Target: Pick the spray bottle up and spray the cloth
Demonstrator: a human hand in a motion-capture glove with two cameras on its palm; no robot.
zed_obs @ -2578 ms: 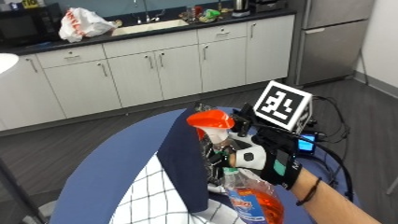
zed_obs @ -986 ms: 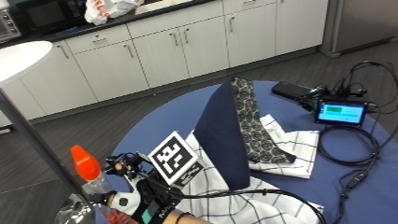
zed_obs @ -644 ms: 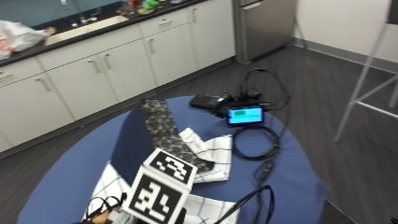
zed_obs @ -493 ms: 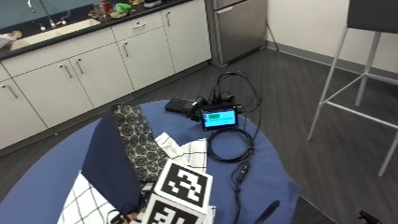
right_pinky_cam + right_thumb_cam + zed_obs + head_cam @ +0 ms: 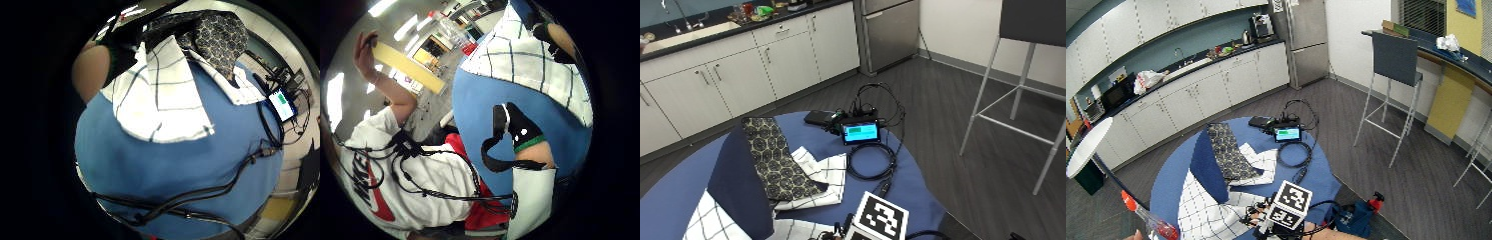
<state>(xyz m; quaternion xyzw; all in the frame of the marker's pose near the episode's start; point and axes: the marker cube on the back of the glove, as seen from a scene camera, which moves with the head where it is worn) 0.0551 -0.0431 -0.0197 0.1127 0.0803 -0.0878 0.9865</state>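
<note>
Three cloths lie on the blue table (image 5: 923, 182): a checked cloth (image 5: 710, 225) at the near edge, a navy cloth (image 5: 736, 192) over it, and a patterned cloth (image 5: 776, 160) just beside the navy one. The right hand (image 5: 520, 135) is at the table's near edge over the checked cloth, mostly hidden in the outside views. In both palm views the palm faces the tabletop and the checked cloth with nothing in it — fingers (image 5: 90, 70) spread out at the picture's edge, hand open, gripping nothing. Whether it touches the cloth cannot be told.

The spray bottle (image 5: 1146, 217), with an orange top and red liquid, is off the table, near its edge and well apart from the right hand. A bare hand (image 5: 1135, 234) shows at the bottle's base — its grip is not visible.

A small screen (image 5: 860, 132) and coiled cables (image 5: 869, 162) sit on the table's far side.
</note>
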